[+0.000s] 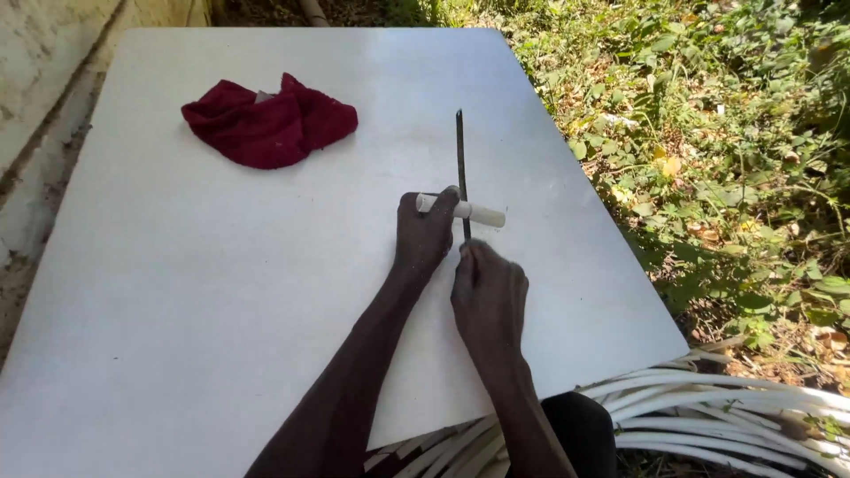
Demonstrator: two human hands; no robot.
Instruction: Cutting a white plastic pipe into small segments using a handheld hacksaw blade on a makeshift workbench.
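My right hand (489,296) hides the blade's (461,173) handle, clamped on it; my left hand (425,235) grips a pale round stick (478,212) mid-surface (221,265), blade crossing it; a crumpled red cloth (268,124) lies well apart.

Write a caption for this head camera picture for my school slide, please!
On a white table, the left hand pins a pale stick while the right hand holds a dark blade across it.
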